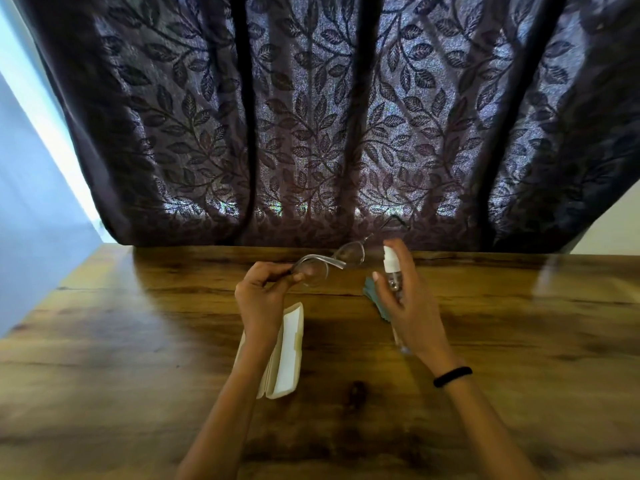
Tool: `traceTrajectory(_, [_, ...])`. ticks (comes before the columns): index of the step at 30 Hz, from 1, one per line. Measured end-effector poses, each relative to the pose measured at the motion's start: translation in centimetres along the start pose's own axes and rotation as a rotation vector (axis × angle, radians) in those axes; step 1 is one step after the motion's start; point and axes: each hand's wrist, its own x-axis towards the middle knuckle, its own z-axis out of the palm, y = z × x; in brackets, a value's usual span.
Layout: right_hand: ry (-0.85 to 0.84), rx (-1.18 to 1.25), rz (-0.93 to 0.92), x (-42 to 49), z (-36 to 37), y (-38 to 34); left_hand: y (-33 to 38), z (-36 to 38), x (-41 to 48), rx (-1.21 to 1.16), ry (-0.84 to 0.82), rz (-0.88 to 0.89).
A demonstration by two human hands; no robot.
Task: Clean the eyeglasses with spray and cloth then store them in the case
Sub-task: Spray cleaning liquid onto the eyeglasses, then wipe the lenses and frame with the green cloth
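**Q:** Where are the eyeglasses (325, 265)?

**A:** Off the bench (138, 341), at 12 o'clock from the open case (284, 355). My left hand (263, 292) pinches one lens rim, fingers (277, 271) curled. I judge them light and fragile: hold the rim, never the glass.

**Q:** And the right hand (405, 299)?

**A:** Wrapped round the spray bottle (393, 268), at 3 o'clock from the glasses. The cloth (375, 299) lies partly hidden behind it.

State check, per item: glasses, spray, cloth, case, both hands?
eyeglasses: held above the table, not in case.
spray bottle: upright, held, nozzle toward eyeglasses.
cloth: lying on table, partly hidden by right hand.
case: open, on table.
left hand: pinches eyeglasses frame.
right hand: grips spray bottle, finger atop pump.
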Motion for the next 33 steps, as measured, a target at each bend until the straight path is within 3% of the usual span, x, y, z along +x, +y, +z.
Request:
traceTrajectory(10, [0.066, 0.252, 0.178, -1.0, -0.7, 1.7, 0.2, -0.1, -0.1, -0.001, -0.005, 0.001])
traceTrajectory(26, [0.063, 0.167, 0.462, -4.1, -3.6, 5.8, -0.3, 0.1, 0.2, -0.074, -0.008, -0.023])
traceTrajectory(30, [0.385, -0.059, 0.284, -3.2, -3.5, 3.5, -0.6, 0.0, 0.4, -0.089, -0.009, -0.018])
traceTrajectory(33, [0.397, -0.281, 0.037, -2.2, -2.9, 2.2, -0.8, 0.0, 0.5, -0.088, -0.017, -0.014])
